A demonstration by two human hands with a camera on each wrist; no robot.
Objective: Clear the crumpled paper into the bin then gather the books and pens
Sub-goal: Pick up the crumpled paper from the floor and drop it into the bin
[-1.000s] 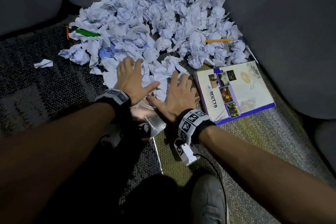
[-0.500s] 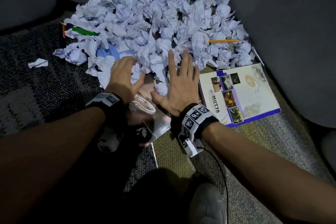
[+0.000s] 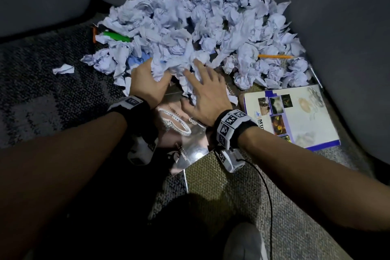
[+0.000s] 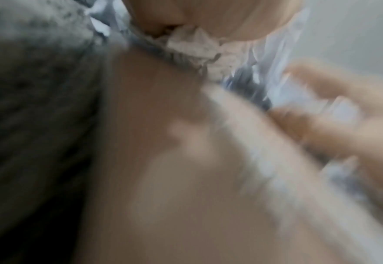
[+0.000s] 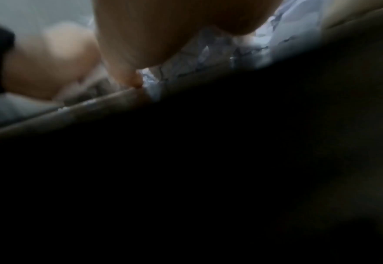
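Observation:
A big heap of crumpled paper (image 3: pixel 200 27) lies on the carpet against grey cushions. My left hand (image 3: pixel 147 79) digs into its near edge, fingers buried and curled round crumpled paper (image 4: pixel 192 46). Just to the right, my right hand (image 3: pixel 202 88) lies spread on the paper with straight fingers. Under both wrists is a glossy magazine (image 3: pixel 187 145). A book with a blue border (image 3: pixel 295 116) lies at the right. A green pen (image 3: pixel 116 36) and an orange pencil (image 3: pixel 274 56) stick out of the heap. The wrist views are blurred or dark.
Grey sofa cushions (image 3: pixel 337 27) wall in the heap at the back and right. One stray paper ball (image 3: pixel 63 69) lies apart at the left on the dark carpet. A thin pen (image 3: pixel 315 78) lies by the right cushion. My shoe (image 3: pixel 244 243) is at the bottom.
Both hands have pushed forward off the magazine into the heap's near edge. The left hand's fingers have sunk into the paper, and more of the magazine cover shows.

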